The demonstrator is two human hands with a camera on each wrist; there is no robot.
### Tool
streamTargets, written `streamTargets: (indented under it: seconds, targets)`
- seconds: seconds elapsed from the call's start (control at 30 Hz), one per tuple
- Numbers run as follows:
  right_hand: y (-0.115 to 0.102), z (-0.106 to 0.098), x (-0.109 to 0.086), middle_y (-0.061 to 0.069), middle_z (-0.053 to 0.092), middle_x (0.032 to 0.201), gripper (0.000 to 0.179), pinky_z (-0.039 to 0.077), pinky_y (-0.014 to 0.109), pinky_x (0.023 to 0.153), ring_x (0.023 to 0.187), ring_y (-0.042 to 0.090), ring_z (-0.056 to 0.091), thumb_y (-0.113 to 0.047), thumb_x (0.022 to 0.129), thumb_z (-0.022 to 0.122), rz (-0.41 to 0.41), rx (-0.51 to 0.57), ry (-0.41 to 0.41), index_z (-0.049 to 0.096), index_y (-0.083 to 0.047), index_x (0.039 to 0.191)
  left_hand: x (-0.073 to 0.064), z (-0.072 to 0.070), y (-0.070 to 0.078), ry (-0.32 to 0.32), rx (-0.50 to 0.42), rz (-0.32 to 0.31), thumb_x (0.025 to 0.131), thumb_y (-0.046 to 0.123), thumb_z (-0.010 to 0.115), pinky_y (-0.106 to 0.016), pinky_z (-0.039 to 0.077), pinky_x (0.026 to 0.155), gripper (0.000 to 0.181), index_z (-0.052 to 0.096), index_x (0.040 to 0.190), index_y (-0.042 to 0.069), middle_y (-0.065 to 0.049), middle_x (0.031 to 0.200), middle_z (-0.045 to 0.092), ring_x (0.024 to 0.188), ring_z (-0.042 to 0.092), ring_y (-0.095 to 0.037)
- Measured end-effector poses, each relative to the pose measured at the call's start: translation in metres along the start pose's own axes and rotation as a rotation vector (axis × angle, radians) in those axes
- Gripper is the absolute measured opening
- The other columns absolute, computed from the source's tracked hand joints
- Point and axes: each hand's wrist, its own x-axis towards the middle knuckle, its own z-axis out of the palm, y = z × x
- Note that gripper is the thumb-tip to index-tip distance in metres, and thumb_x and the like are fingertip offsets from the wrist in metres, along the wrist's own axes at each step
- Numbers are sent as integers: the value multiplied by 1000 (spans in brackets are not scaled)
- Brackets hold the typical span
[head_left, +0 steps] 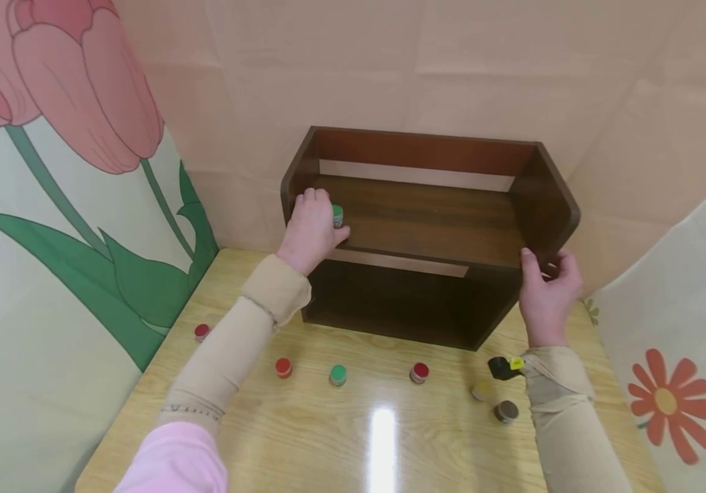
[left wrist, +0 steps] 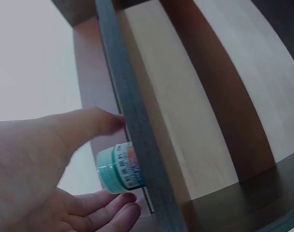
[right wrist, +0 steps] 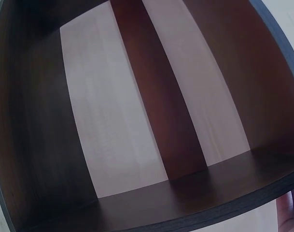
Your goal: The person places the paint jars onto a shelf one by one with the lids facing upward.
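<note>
A small jar with a green lid [head_left: 337, 217] stands upright on the upper shelf of a dark brown wooden shelf unit [head_left: 426, 212], near its left end. My left hand [head_left: 312, 229] is around this jar. In the left wrist view, the thumb [left wrist: 105, 121] reaches the shelf edge, apart from the jar [left wrist: 119, 169], while the fingers lie close along the jar's other side. At the unit's lower right, my right hand [head_left: 550, 298] grips the side panel, thumb at the front edge and fingers on the outer side. Only a bit of that hand [right wrist: 286, 220] enters the right wrist view.
On the wooden table [head_left: 303, 424] before the unit stand several small jars: dark red [head_left: 202, 332], orange-red [head_left: 283, 368], green [head_left: 338, 374], red [head_left: 419, 372], yellow [head_left: 481, 391] and dark brown [head_left: 506, 411]. Behind hangs a pinkish cloth [head_left: 353, 68], with flower-printed cloth at both sides.
</note>
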Motion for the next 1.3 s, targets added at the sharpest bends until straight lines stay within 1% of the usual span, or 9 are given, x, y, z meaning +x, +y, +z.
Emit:
streamTargets:
  seconds: [0.1, 0.2, 0.37, 0.5, 0.63, 0.87, 1.03, 1.13, 1.3]
  targets:
    - [-4, 0, -2, -5, 61, 95, 31, 47, 22, 77, 82, 10, 58, -22, 94, 73, -3, 11, 6, 67, 1, 113, -4, -6, 2, 23, -24, 5, 87, 45, 79, -39, 42, 95, 68, 55, 118, -11, -19, 105, 58, 99, 51, -32]
    - [-6, 1, -4, -4, 61, 95, 30, 47, 22, 76, 81, 9, 58, -21, 94, 73, -11, 14, 11, 67, 2, 112, -10, -15, 3, 36, -97, 4, 88, 46, 78, -39, 42, 94, 73, 53, 124, -12, -20, 109, 57, 99, 50, -32]
    - [-6, 1, -5, -4, 61, 94, 30, 47, 22, 75, 79, 8, 58, -20, 93, 74, -16, 18, 14, 67, 2, 111, -20, -27, 2, 81, -225, 12, 90, 41, 77, -37, 45, 87, 62, 56, 121, -8, -17, 108, 57, 97, 50, -31]
    - [-6, 1, -5, -6, 60, 95, 30, 47, 22, 76, 81, 9, 58, -22, 94, 73, 2, 21, 12, 67, 1, 111, -28, -29, -4, 154, -302, 69, 90, 39, 77, -35, 46, 80, 50, 61, 110, -4, -13, 100, 59, 91, 51, -28]
    - [-7, 0, -5, -6, 60, 96, 30, 47, 21, 76, 83, 9, 58, -23, 94, 73, 9, 14, 12, 67, 1, 112, -35, -24, -13, 209, -379, 150, 90, 34, 77, -35, 44, 76, 39, 63, 99, -1, -12, 92, 61, 84, 51, -25]
    - [-8, 0, -7, -6, 60, 96, 33, 46, 22, 77, 83, 10, 58, -23, 94, 73, 5, 8, 1, 66, 3, 114, -54, -17, -25, 256, -443, 237, 89, 26, 78, -35, 47, 76, 27, 63, 92, 4, -7, 87, 63, 83, 54, -22]
    - [-9, 0, -6, -6, 60, 97, 32, 47, 23, 77, 84, 10, 58, -23, 95, 72, 5, 16, 2, 67, 1, 114, -70, -9, -34, 330, -480, 389, 87, 21, 80, -34, 49, 72, 22, 63, 85, 6, -5, 82, 63, 78, 57, -24]
    - [-9, 0, -6, -6, 60, 97, 30, 46, 23, 77, 84, 11, 58, -23, 95, 72, 9, 19, 4, 67, 0, 114, -79, 1, -41, 350, -490, 463, 86, 19, 81, -32, 50, 70, 21, 63, 83, 8, -3, 79, 62, 75, 57, -21]
    - [-9, -1, -7, -5, 60, 96, 28, 46, 23, 77, 84, 11, 58, -22, 94, 73, 12, 23, 6, 68, -1, 112, -93, 17, -51, 334, -509, 473, 85, 20, 81, -31, 53, 69, 21, 63, 82, 10, -3, 78, 63, 74, 57, -16]
